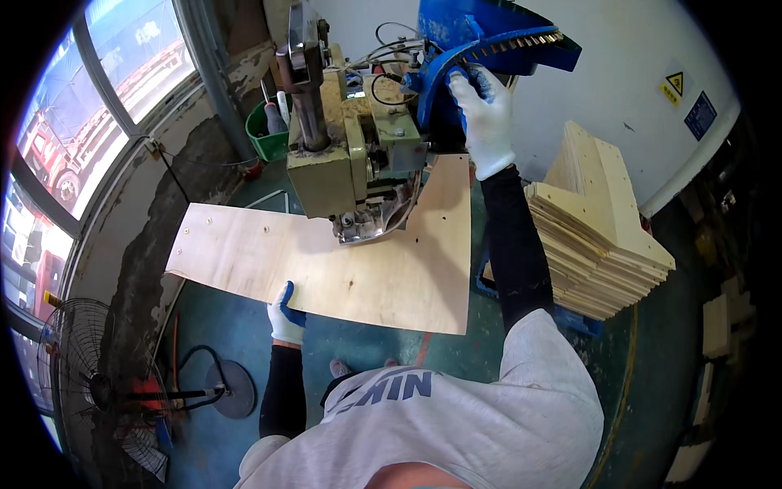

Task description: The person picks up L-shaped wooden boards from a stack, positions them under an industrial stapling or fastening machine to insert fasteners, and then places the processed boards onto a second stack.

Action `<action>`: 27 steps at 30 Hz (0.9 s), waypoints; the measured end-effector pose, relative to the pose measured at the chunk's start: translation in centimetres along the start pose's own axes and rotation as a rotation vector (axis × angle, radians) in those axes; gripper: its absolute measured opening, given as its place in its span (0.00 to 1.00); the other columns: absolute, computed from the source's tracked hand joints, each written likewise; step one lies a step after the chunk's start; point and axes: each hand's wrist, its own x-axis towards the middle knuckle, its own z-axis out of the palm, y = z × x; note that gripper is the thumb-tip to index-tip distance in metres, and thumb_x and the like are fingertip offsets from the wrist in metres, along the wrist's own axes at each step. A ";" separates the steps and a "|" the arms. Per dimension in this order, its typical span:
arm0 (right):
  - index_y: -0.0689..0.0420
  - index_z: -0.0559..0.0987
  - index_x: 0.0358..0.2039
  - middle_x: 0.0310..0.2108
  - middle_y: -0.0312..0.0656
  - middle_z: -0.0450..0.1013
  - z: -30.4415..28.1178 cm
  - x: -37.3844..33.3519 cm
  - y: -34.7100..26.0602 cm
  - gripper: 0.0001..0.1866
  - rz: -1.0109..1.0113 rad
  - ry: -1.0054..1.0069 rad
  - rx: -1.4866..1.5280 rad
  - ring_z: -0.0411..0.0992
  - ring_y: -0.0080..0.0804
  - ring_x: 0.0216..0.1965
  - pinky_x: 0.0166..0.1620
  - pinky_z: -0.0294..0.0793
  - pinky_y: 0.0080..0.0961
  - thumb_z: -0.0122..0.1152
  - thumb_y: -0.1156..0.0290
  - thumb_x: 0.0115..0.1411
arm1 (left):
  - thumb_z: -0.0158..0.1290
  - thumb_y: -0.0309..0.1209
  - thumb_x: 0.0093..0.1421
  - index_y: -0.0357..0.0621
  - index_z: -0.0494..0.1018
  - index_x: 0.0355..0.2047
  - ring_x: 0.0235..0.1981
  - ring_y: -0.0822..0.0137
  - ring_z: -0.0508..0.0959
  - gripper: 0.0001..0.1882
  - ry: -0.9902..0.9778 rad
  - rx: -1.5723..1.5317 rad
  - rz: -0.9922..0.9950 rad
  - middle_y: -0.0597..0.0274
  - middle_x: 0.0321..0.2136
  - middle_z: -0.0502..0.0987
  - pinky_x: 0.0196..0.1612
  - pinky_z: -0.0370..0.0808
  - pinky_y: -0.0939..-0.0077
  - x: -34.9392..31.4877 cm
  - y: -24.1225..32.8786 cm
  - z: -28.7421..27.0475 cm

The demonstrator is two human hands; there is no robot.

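Note:
A pale, angled plywood panel (366, 281) lies under the head of a green riveting-type machine (326, 179). Small metal inserts show at its left end, and dark holes dot its right part. My left hand (287, 315), in a white glove with a blue palm, grips the panel's near edge, thumb on top and the other fingers hidden beneath. Up at the machine's right side, my right hand (485, 118), gloved alike, is closed at the edge of a blue hopper (456, 49). Along that hopper's curved rim runs a row of brass-coloured fasteners (521, 42).
Cut plywood panels (590, 228) are stacked on a blue pallet (578, 322) to the right. A green bin (267, 130) holding tools hangs behind the machine at left. A floor fan (98, 387) stands at lower left, near the windows.

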 end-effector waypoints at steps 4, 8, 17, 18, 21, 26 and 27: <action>0.63 0.83 0.38 0.28 0.29 0.75 -1.3 0.8 0.0 0.08 0.004 -0.118 -0.059 0.67 0.12 0.29 0.34 0.66 0.14 0.64 0.70 0.65 | 0.56 0.21 0.63 0.41 0.68 0.60 0.50 0.56 0.80 0.24 -0.010 0.019 -0.034 0.56 0.50 0.77 0.54 0.79 0.58 0.1 0.4 0.3; 0.64 0.83 0.39 0.30 0.30 0.77 -2.0 1.3 -0.5 0.12 0.081 -0.218 -0.072 0.70 0.13 0.33 0.38 0.69 0.15 0.64 0.67 0.66 | 0.57 0.20 0.62 0.40 0.71 0.56 0.47 0.57 0.81 0.21 -0.002 0.005 -0.039 0.56 0.47 0.79 0.51 0.81 0.60 0.3 0.5 0.0; 0.56 0.75 0.31 0.24 0.23 0.61 -0.7 2.5 -0.9 0.18 -0.115 0.112 0.004 0.55 0.12 0.24 0.28 0.56 0.16 0.52 0.55 0.74 | 0.56 0.20 0.62 0.40 0.71 0.56 0.47 0.58 0.81 0.21 -0.002 0.053 0.028 0.57 0.47 0.78 0.51 0.80 0.60 0.9 0.6 -0.4; 0.55 0.72 0.30 0.24 0.23 0.61 -0.4 2.5 -0.3 0.18 -0.200 0.118 -0.041 0.55 0.12 0.25 0.28 0.57 0.15 0.49 0.57 0.75 | 0.56 0.20 0.62 0.40 0.70 0.57 0.48 0.57 0.81 0.22 -0.022 0.049 0.029 0.57 0.48 0.78 0.52 0.80 0.59 1.0 0.6 -0.8; 0.56 0.67 0.28 0.24 0.26 0.57 0.4 2.9 0.2 0.18 -0.272 0.314 -0.047 0.53 0.14 0.25 0.30 0.56 0.17 0.43 0.64 0.77 | 0.56 0.20 0.62 0.39 0.70 0.57 0.47 0.58 0.81 0.22 -0.017 0.059 0.009 0.57 0.47 0.78 0.52 0.80 0.60 -0.2 0.6 1.0; 0.59 0.67 0.27 0.22 0.29 0.58 1.4 3.4 0.2 0.19 -0.268 0.453 -0.125 0.54 0.17 0.24 0.29 0.57 0.21 0.45 0.64 0.76 | 0.56 0.20 0.62 0.39 0.69 0.58 0.48 0.58 0.80 0.23 -0.044 0.045 0.027 0.57 0.48 0.77 0.52 0.80 0.59 0.8 0.3 -0.5; 0.59 0.67 0.26 0.22 0.30 0.58 1.5 3.4 0.0 0.19 -0.212 0.477 -0.118 0.54 0.18 0.24 0.28 0.57 0.22 0.45 0.64 0.76 | 0.56 0.20 0.62 0.39 0.69 0.58 0.48 0.58 0.80 0.23 -0.048 0.036 0.019 0.57 0.49 0.77 0.52 0.80 0.59 0.9 0.2 -0.4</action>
